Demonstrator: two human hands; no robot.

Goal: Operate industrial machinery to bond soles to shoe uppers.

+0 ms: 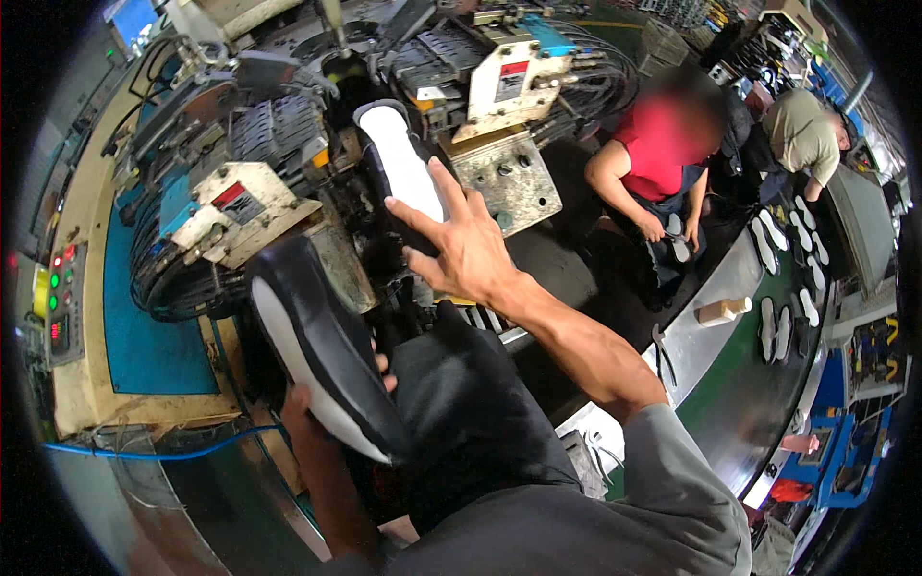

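A black shoe upper [327, 346] with a pale grey-white band along its side is tilted in my left hand [300, 408]. My fingers come round its right edge, and the shoe covers much of the hand. Further ahead, another dark shoe upper with a white insole-like bottom [399, 158] sits bottom up in the middle of the machine [509, 82]. Over its near end is my right hand [466, 245], fingers spread, with some fingertips on or just above the white surface. I cannot see it gripping anything.
Machine plates and cables flank the seated shoe. A control panel [65, 302] with lit buttons stands left, near a blue hose [163, 453]. At right, a bench [715, 278] carries pliers [663, 355], a bottle [722, 311] and several shoe parts [783, 331]. Two people work beyond.
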